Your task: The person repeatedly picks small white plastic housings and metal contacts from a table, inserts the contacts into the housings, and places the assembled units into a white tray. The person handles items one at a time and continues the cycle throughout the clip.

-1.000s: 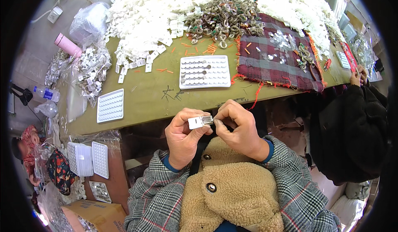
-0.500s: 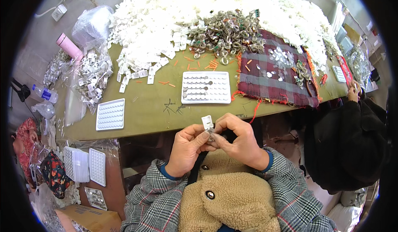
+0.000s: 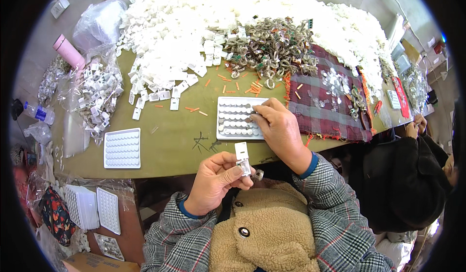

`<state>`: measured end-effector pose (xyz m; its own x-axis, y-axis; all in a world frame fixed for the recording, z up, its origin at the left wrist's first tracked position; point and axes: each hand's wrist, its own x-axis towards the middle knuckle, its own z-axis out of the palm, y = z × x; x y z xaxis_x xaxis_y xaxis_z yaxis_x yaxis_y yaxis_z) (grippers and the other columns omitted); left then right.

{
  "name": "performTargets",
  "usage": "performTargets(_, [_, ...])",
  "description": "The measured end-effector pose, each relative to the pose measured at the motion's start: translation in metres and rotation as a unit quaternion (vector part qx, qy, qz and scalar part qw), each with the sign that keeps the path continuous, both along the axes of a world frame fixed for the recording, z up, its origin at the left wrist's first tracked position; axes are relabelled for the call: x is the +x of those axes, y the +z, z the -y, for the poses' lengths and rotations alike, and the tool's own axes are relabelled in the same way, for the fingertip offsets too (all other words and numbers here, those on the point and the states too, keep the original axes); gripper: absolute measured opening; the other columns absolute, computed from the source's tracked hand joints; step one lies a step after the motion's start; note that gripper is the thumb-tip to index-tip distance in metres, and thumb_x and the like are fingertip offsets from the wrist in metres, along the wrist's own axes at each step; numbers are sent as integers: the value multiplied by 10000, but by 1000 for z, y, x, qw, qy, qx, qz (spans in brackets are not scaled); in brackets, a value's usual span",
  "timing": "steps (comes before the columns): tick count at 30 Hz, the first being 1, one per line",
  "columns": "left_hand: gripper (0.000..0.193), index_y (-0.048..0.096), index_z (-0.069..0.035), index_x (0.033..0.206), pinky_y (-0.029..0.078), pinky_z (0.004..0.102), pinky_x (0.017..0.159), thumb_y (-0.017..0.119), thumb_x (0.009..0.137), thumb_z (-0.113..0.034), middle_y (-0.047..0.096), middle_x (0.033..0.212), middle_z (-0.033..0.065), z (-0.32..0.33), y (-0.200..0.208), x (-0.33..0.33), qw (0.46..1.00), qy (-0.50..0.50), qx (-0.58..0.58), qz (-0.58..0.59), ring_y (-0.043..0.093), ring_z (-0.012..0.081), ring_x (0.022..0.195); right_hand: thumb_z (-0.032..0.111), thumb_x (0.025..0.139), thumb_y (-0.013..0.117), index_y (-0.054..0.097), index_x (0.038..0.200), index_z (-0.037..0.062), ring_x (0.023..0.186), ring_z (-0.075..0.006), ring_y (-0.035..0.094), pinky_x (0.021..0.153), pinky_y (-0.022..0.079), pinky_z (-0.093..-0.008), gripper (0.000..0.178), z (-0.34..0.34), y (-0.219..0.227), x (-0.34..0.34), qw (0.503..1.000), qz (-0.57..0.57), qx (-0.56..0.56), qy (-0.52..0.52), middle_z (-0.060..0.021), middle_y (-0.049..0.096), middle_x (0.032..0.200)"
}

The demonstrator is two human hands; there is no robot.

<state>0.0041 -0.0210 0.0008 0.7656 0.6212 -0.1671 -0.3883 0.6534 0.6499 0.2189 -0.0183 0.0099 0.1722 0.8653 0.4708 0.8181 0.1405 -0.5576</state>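
Note:
My left hand (image 3: 216,184) pinches a small white plastic casing (image 3: 241,150), upright, with a clear piece at its lower end. A looped wire (image 3: 258,175) hangs beside its fingers. My right hand (image 3: 281,128) reaches over a white compartment tray (image 3: 241,98) at the table's near edge. Its thumb and index finger close in at the right-hand wells; whatever is between them is too small to make out. Rows of small round discs, like button cells (image 3: 236,131), sit in the tray, and my hand hides its right side.
A heap of white casings (image 3: 170,34) covers the table's back. In front lie a pile of wired parts (image 3: 272,48), orange strips (image 3: 255,88) and a plaid cloth (image 3: 315,111) with clear pieces. A second tray (image 3: 122,132) lies left; another person (image 3: 398,184) sits right.
My right hand has left the casing and moved up and forward to the tray. My left hand keeps the casing, a little lower and turned. The view has shifted slightly.

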Motion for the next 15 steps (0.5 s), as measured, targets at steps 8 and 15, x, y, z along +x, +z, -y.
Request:
performTargets(8, [220,572,48,1151,615,334,701,598,963,-61,672,1025,247,-8,-9,-5,998,-21,-41,39,695,221,794,-25,824,653,622,947,-5,744,-355,618,650,508,-402,129,-9,6,6,998,-39,-31,36,-157,608,915])
performTargets(15, [263,555,50,1201,615,323,725,574,985,-98,662,1040,233,-10,-9,-3,994,8,-78,81,692,213,798,-14,762,594,652,1024,28,889,-315,617,737,531,-386,271,-16,4,6,989,107,-32,98,-117,589,962])
